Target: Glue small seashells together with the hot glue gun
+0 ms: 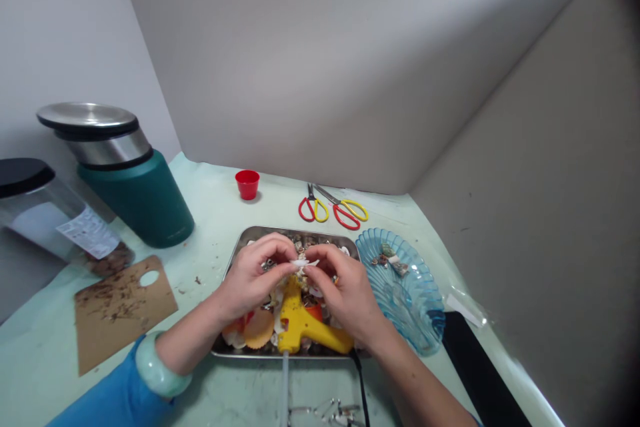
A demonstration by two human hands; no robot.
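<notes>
Between the fingertips of my left hand (263,271) and my right hand (345,283) is a small white shell-like piece (303,263). Both hands pinch it, thumb against fingers, one at each end. Below them a metal tray (233,355) holds many shells, among them an orange scallop shell (259,329). A yellow hot glue gun (300,325) rests over the tray, its nozzle end just under my hands. From its back a translucent glue stick (285,387) sticks out toward me. My hands hide the tray's middle.
To the right lies a blue shell-shaped dish (407,297) with a few shells, beside a black flat strip (480,367). Two pairs of scissors (345,212) and a red cup (247,185) stand behind. At left are a green bottle (140,197), a clear jar (55,220) and a brown board (123,333).
</notes>
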